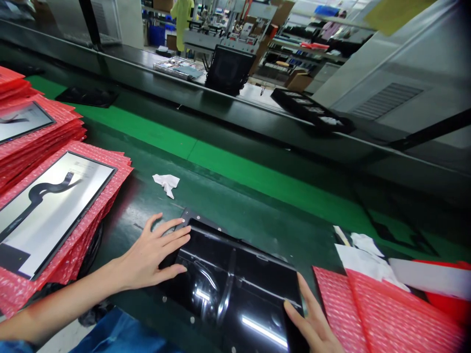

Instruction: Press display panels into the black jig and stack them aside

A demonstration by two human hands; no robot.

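A glossy black screen panel (pixel 243 284) lies in front of me, tilted in view, with ceiling lights mirrored in it. My left hand (pixel 158 252) rests at its left end, fingers spread and fingertips on the panel's edge. My right hand (pixel 312 316) grips the right end, thumb on the face and fingers along the outer edge. Beneath the panel, a dark plate with round light dots (pixel 188 214) shows at the far left corner. A crumpled white wipe (pixel 167 184) lies beyond my left hand.
Red bubble-wrap sheets are stacked at left, with a display panel (pixel 55 206) and its dark ribbon cable on top. More red bubble wrap (pixel 397 309) and white paper (pixel 364 262) lie at right. Across the green bench (pixel 206 152) runs a raised ledge holding a black tray (pixel 309 110).
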